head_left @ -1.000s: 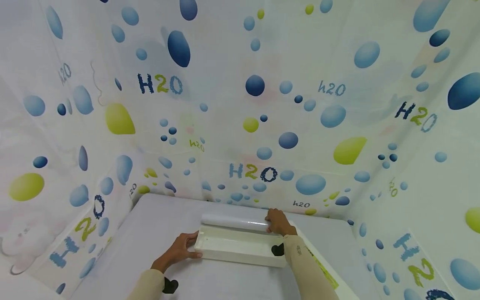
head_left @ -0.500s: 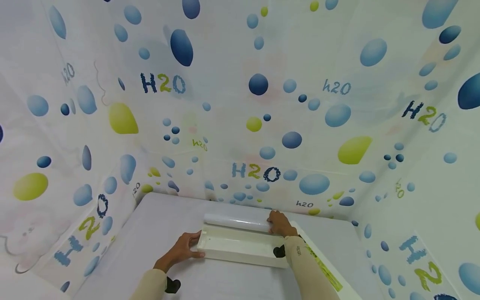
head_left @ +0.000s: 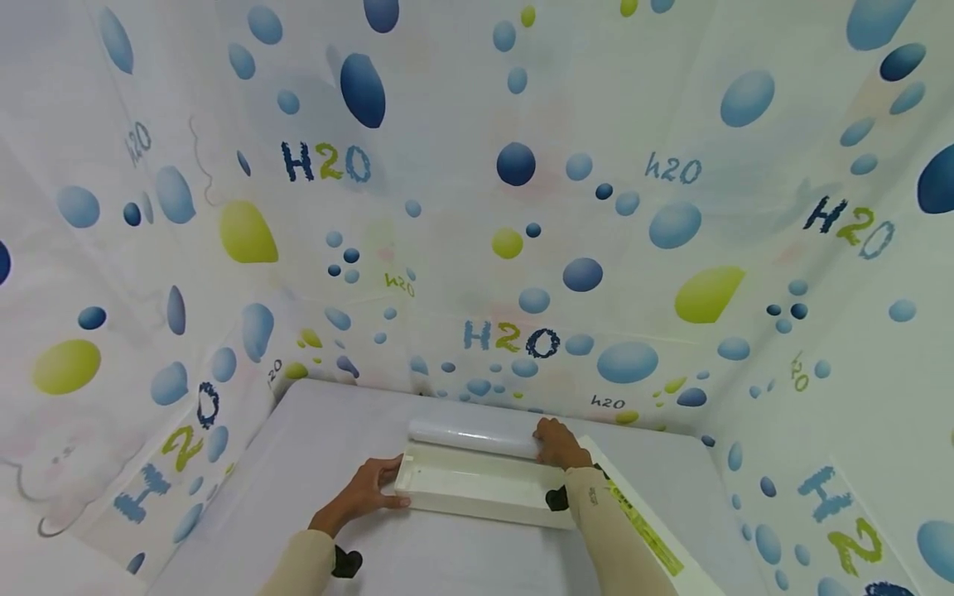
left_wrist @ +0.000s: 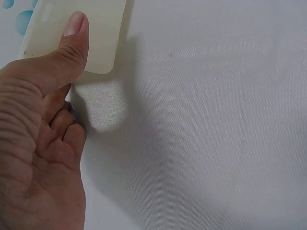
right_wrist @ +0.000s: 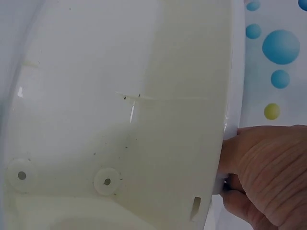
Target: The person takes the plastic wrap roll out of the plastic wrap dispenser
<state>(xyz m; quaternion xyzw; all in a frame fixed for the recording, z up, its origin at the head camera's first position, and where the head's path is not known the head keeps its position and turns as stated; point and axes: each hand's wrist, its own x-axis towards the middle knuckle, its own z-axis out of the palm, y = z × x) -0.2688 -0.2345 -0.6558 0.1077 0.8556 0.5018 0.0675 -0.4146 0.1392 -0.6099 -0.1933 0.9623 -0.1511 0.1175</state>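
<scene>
A long cream plastic box point(head_left: 484, 482), open at the top, lies across the table in the head view. My left hand point(head_left: 365, 490) grips its left end, the thumb on the front wall; the left wrist view shows that thumb pressed flat on the box's end. Just behind the box lies a shiny roll of clear film point(head_left: 469, 437), parallel to it. My right hand point(head_left: 561, 445) reaches over the box and holds the roll's right end. In the right wrist view the box's inside point(right_wrist: 120, 57) fills most of the picture, and the fingertips are hidden behind its wall.
A long white strip-like piece with a yellow-green label point(head_left: 644, 530) lies slantwise to the right, partly under my right forearm. White cloth covers the table point(head_left: 328, 422). A curtain point(head_left: 447, 165) printed with blue and green drops surrounds its back and sides.
The whole head view has shifted slightly, so everything sits a little further right. Both hands keep their places on the box and the roll.
</scene>
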